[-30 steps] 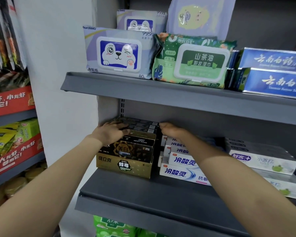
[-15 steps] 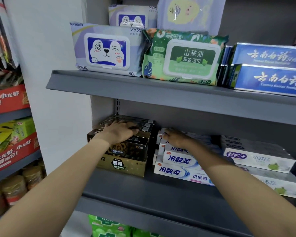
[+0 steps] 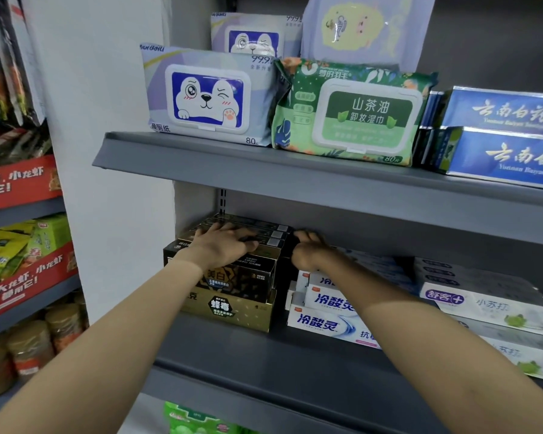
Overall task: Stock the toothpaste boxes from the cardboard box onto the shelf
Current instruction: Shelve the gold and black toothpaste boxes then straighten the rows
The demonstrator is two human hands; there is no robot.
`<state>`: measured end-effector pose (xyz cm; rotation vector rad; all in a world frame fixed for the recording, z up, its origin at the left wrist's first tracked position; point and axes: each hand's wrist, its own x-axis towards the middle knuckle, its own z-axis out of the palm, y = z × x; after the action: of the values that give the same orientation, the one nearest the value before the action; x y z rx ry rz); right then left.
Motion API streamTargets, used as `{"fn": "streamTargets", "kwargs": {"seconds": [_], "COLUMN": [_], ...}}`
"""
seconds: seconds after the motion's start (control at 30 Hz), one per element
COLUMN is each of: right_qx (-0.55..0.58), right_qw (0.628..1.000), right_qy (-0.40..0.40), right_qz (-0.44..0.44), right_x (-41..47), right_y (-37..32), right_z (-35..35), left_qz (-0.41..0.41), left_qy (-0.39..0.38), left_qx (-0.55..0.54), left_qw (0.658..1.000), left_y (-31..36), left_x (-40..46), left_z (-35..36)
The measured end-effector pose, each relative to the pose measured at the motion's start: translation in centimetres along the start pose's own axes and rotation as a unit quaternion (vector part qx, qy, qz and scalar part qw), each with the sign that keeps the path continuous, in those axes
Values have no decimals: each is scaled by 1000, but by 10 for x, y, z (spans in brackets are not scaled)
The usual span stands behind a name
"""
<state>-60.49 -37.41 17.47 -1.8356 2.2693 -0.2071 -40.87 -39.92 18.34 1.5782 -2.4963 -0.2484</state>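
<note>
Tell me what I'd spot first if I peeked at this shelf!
Probably the winking cartoon dog wipes pack on the upper shelf, beside a green wipes pack. Below, the left hand rests on stacked black-and-gold toothpaste boxes, and the right hand curls at their side.

Shelf (image 3: 295, 355): matt grey painted metal, smooth. Black-gold toothpaste boxes (image 3: 232, 296) at 9 o'clock: glossy printed card, gold foil sheen. White toothpaste boxes (image 3: 323, 321): smooth coated card. Wipes packs (image 3: 207, 98) at 12 o'clock: soft shiny plastic film, rigid plastic lids.
</note>
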Motion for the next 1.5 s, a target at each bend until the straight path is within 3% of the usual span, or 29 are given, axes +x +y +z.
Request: {"fn": "streamTargets", "kwargs": {"seconds": [0.17,0.5,0.57,0.67,0.77,0.83,0.97,1.07,1.17,1.33,1.5], "right_qx": [114,101,92,133,275,364,515,554,567,611,679], "right_qw": [991,992,995,988,955,929,854,828,818,782,723], "right_qy": [-2,-1,2,81,109,72,32,9,41,75,82], "right_qz": [70,73,48,10,-15,2,67,83,88,99,96], "right_x": [5,5,5,-2,-19,-31,-32,-40,-47,-50,-57], "right_y": [-2,-7,-7,-14,-25,-32,-47,-55,-56,-67,-69], "right_z": [7,7,6,0,-6,1,33,50,56,58,66], "left_qz": [4,6,5,-10,-21,-42,-113,-149,-148,-128,-127], "left_qy": [0,5,36,142,132,101,204,210,200,201,196], "left_qx": [0,-14,-80,-138,-67,-45,-73,-124,-181,-172,-175], "left_qw": [1000,1000,996,980,989,993,970,958,952,956,956], "left_y": [1,3,2,-2,-14,-22,-34,-37,-42,-49,-50], "left_x": [-1,-3,-6,-14,-20,-24,-33,-40,-37,-33,-35], "left_z": [0,0,-2,-10,-11,-8,0,10,16,13,13]}}
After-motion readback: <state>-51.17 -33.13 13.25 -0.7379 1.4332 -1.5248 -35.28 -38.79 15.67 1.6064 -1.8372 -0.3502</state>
